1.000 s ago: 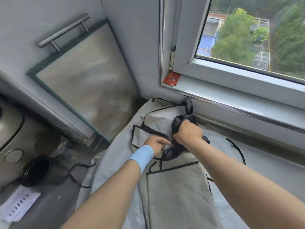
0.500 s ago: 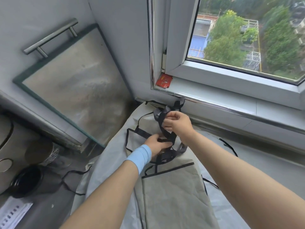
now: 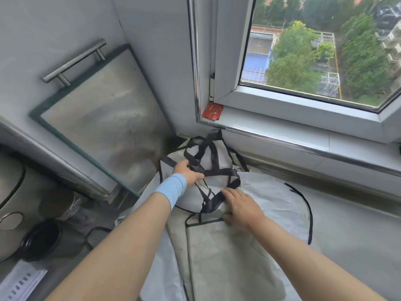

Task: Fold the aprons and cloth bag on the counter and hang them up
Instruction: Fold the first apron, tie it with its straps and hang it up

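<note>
Pale grey aprons (image 3: 271,198) with black edging lie spread on the counter below the window. A darker grey folded cloth piece (image 3: 227,257) lies on top of them near me. Black straps (image 3: 208,155) tangle over the far end of the pile. My left hand (image 3: 187,173), with a light blue wristband, grips a black strap at the left of the tangle. My right hand (image 3: 240,205) rests flat with spread fingers on the cloth beside the straps' near loop.
A glass-and-steel board with a bar handle (image 3: 104,118) leans on the wall at left. A steel appliance (image 3: 8,203), a jar (image 3: 59,205) and a black lid (image 3: 41,240) stand on the counter's left. The window sill (image 3: 282,135) holds a red packet (image 3: 213,111).
My right hand let go of the raised straps and came down flat onto the cloth. My left hand moved up to the left and took hold of a strap. The view tilted up.
</note>
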`<state>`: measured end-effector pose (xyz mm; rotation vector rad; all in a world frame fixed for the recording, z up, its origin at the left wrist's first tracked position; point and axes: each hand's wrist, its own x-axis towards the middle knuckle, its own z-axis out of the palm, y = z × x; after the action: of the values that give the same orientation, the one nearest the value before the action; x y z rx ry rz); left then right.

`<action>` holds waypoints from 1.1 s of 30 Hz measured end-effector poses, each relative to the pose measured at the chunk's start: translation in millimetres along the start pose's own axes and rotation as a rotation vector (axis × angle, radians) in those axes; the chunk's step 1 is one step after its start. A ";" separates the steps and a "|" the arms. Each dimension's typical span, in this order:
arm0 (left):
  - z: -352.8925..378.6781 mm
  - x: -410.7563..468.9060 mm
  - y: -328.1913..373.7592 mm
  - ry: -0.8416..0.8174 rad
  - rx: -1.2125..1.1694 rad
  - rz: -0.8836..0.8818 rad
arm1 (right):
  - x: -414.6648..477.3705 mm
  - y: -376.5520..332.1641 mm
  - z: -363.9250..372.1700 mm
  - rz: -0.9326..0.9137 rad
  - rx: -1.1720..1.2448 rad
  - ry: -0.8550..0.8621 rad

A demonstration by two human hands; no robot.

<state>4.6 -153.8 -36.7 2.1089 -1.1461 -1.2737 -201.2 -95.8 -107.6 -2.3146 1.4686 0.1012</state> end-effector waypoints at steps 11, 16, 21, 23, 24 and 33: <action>-45.6 -21.5 2.9 0.235 0.441 0.156 | -25.6 -0.5 -1.8 0.033 -0.014 0.207; 4.7 -74.8 -29.8 0.273 0.455 0.410 | -59.0 -18.1 -3.1 0.378 0.005 0.262; 50.7 -117.2 -93.7 -0.329 0.851 0.523 | -86.4 -26.0 11.2 0.284 0.307 0.111; 50.0 -124.6 -121.8 -0.361 1.017 0.518 | -97.4 -25.0 19.4 0.212 0.127 0.183; 47.1 -127.5 -131.9 -0.352 1.055 0.520 | -104.2 -25.9 21.5 0.172 0.027 0.214; 56.9 -175.5 -144.8 -0.256 0.898 0.605 | -192.0 -26.9 33.4 -0.335 -0.447 -0.204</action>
<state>-24.3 75.9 -74.0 1.8334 -2.5830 -0.8019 -258.3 90.3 -79.1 -2.7675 1.0171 0.6057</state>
